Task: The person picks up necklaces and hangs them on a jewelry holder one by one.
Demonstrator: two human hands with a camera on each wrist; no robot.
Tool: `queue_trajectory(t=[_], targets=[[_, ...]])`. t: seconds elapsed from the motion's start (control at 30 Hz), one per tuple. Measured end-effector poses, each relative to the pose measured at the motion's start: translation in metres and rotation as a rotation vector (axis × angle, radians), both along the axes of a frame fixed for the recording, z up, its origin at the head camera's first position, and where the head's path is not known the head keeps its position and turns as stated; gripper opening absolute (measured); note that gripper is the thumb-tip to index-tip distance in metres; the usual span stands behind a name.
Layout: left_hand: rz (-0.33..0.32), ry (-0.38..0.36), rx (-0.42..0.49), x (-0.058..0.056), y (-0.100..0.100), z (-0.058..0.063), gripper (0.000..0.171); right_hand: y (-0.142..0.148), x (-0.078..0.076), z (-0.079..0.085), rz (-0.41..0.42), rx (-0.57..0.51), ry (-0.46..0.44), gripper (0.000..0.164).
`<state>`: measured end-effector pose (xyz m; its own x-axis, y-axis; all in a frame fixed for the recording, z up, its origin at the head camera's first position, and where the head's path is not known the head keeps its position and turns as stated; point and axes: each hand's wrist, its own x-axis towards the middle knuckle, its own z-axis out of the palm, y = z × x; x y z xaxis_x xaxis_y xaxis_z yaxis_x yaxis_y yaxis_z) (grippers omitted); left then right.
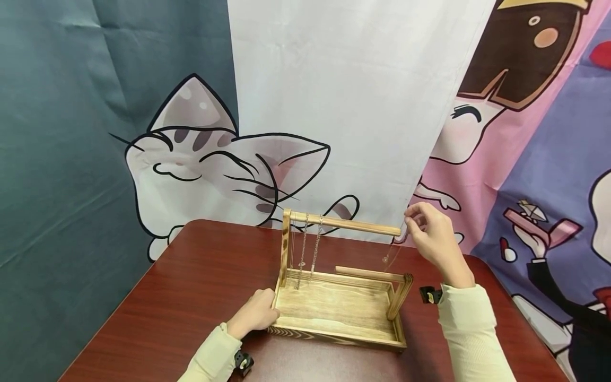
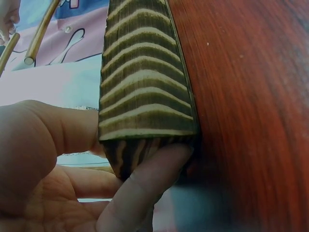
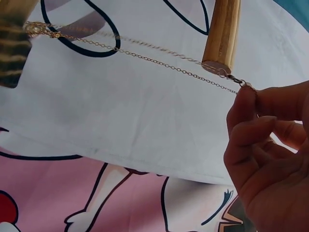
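Observation:
A wooden jewelry stand has a shallow tray [image 1: 334,305], an upper bar [image 1: 353,225] rising from its left end and a lower bar [image 1: 367,274] from its right. My left hand [image 1: 256,311] grips the tray's near left corner; the left wrist view shows its thumb and fingers around the dark striped wood [image 2: 145,72]. Just beyond the free right end of the upper bar, my right hand [image 1: 431,233] pinches a thin chain necklace [image 3: 159,63] by its clasp end. The chain hangs down with a small pendant [image 1: 385,259]. Several silvery necklaces [image 1: 316,246] hang near the upper bar's left end.
The stand sits on a reddish-brown table [image 1: 210,265]. Behind it hangs a cloth backdrop [image 1: 353,106] with cartoon figures. The right post [image 1: 400,297] rises from the tray's right end, below my right hand.

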<state>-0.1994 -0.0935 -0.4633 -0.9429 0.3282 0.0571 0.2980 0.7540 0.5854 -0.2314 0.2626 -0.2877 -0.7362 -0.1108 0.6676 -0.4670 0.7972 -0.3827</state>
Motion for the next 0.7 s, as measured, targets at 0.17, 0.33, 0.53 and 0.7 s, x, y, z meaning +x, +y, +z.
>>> queue_trajectory(t=[0.17,0.33,0.53,0.7], targets=[[-0.005,0.01,0.005,0.0,0.0,0.001,0.021,-0.005,-0.001,0.005,0.01,0.011,-0.008,0.008],[-0.001,0.008,0.001,0.0,0.0,0.0,0.019,-0.011,-0.001,0.008,0.047,0.02,0.008,0.01],[0.001,0.001,-0.004,0.001,0.0,0.001,0.017,-0.02,-0.005,0.006,0.097,0.029,0.014,0.01],[0.003,-0.002,-0.007,0.001,0.0,0.002,0.014,-0.031,-0.007,0.006,0.136,0.029,0.026,0.011]])
